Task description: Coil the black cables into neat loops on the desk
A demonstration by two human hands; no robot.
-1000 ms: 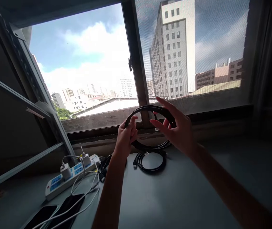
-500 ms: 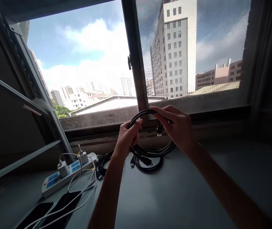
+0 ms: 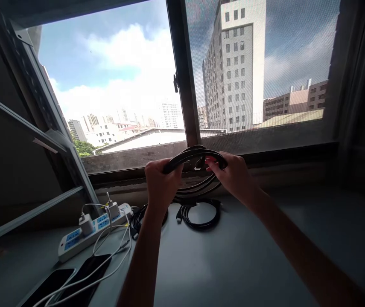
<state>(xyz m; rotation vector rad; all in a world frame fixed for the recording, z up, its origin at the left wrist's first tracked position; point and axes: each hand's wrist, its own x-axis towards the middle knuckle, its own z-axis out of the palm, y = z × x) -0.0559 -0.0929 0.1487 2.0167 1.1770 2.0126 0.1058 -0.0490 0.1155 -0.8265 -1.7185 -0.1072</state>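
Note:
A coiled black cable (image 3: 198, 155) is held up in front of the window sill, its loops hanging between my two hands. My left hand (image 3: 163, 181) is closed round the left side of the coil. On the right side, my right hand (image 3: 232, 170) grips the loops with thumb and fingers. A dark connector with a light metal tip (image 3: 199, 164) hangs inside the coil near my right fingers. Below, a second coiled black cable (image 3: 203, 227) lies on the table with its plug ends showing. Partly behind my left forearm rests another black cable coil (image 3: 137, 219).
A white power strip (image 3: 95, 230) with two plugged-in chargers stands at the left. White charging cables cross two dark phones (image 3: 86, 277) at the table's front left. A metal frame (image 3: 70, 140) leans by the window (image 3: 185, 85), and the grey table (image 3: 195, 268) spreads below my hands.
The coil has turned and its upper loops now face nearer to me. My left hand has shifted left and turned its back upward; my right hand has moved slightly left and lower.

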